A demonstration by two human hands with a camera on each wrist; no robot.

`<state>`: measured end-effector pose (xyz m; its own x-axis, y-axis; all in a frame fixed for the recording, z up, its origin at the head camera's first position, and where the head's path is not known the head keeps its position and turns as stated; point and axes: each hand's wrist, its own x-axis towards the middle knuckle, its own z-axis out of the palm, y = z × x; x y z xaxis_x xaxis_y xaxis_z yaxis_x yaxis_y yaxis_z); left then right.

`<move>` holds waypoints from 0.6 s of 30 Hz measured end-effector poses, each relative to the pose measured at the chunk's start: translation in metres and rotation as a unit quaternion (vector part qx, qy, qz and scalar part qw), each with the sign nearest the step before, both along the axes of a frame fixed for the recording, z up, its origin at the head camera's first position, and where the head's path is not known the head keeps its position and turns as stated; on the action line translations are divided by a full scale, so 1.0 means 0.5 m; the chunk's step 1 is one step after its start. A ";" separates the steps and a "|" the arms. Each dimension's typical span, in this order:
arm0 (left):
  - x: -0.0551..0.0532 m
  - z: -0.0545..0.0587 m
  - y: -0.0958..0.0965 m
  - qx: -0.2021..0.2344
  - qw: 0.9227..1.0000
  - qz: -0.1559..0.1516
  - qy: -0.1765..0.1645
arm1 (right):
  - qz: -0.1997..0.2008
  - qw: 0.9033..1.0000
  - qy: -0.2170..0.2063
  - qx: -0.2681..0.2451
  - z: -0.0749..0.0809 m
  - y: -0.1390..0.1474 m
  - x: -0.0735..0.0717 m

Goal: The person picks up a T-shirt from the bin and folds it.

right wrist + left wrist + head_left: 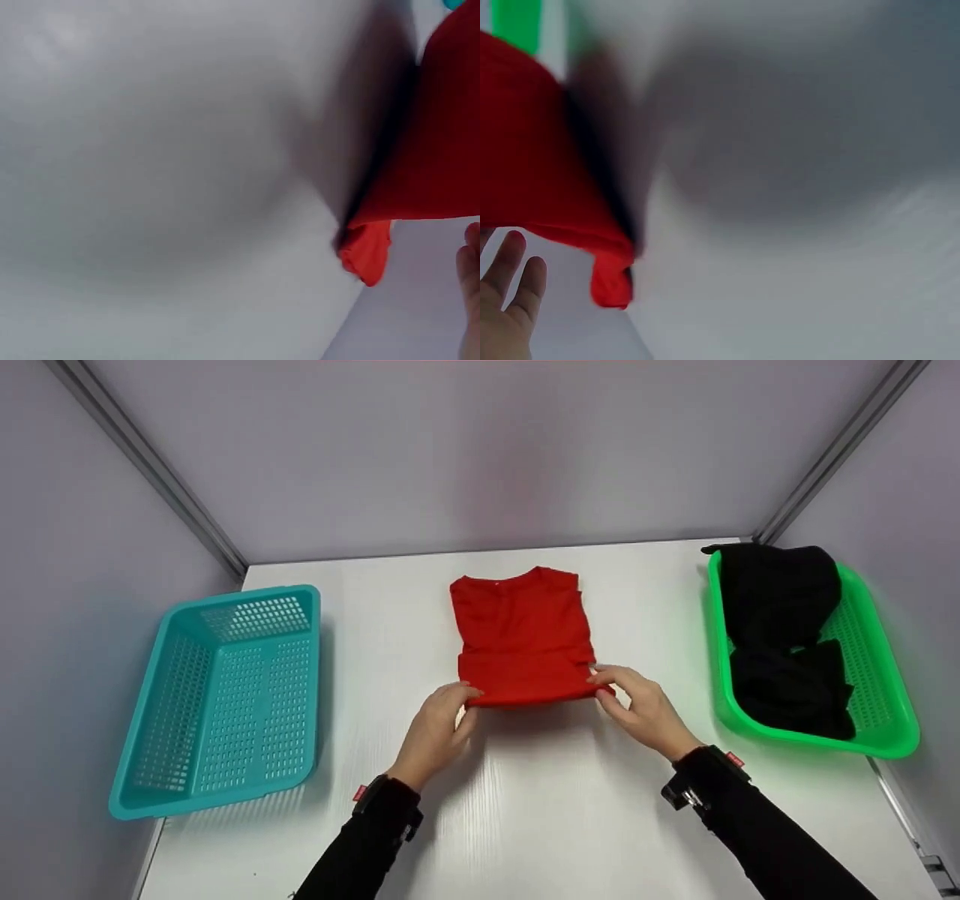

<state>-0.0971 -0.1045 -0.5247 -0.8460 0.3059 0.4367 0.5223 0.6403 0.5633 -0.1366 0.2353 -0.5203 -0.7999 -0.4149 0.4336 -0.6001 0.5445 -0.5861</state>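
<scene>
A red T-shirt (525, 619), partly folded with its neckline toward the back wall, lies on the white table. My left hand (439, 726) pinches the left corner of its near folded edge. At the right corner of that edge, my right hand (643, 712) grips the cloth between thumb and fingers. The near edge is lifted a little and casts a shadow on the tabletop. In the left wrist view the raised red cloth (540, 150) hangs over several fingertips (532, 277). The right wrist view shows the shirt (442, 150) with part of the right hand (471, 292) at the frame's edge.
To the left stands a teal plastic basket (315, 690) with nothing in it. A bright green basket (881, 622) at the right holds black garments (780, 600), one hanging over its back rim. Pale panels (510, 457) wall the table at the back and sides.
</scene>
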 end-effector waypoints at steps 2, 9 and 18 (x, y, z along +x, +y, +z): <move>0.002 0.023 -0.004 0.055 0.998 0.001 -0.042 | -0.007 0.999 -0.045 -0.027 0.031 -0.004 0.003; 0.019 0.082 -0.020 0.173 0.973 -0.015 -0.151 | 0.008 0.980 -0.172 -0.100 0.098 -0.014 0.016; 0.002 0.087 -0.021 0.189 0.955 0.000 -0.230 | -0.003 0.913 -0.374 -0.163 0.095 -0.022 0.006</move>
<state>-0.0961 -0.1148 -0.4811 -0.9750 0.1993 0.0981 0.1637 0.3463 0.9237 -0.1336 0.2244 -0.4726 -0.9247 -0.3560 -0.1348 0.0361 0.2705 -0.9620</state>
